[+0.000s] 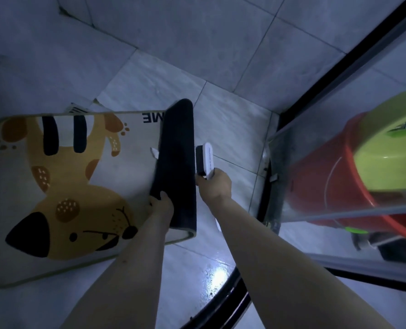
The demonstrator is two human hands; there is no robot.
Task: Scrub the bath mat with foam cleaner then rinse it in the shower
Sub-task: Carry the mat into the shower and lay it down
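A cream bath mat [62, 184] printed with a yellow spotted dog lies flat on the wet tiled shower floor at the left. Its right edge [177, 153] is folded over, showing the dark underside. My left hand [162, 206] grips the lower part of this folded flap. Just right of the flap, my right hand [215, 182] holds a white scrub brush [205, 162] with dark bristles. The bristles face the folded edge and sit close beside it. No foam is visible on the mat.
A glass shower partition [320, 119] with a black frame runs along the right. Behind the glass stand a red bucket [325, 176] and a lime green object [387, 138]. A floor drain grate [77, 109] peeks out beyond the mat's far edge. The tiles are wet and shiny.
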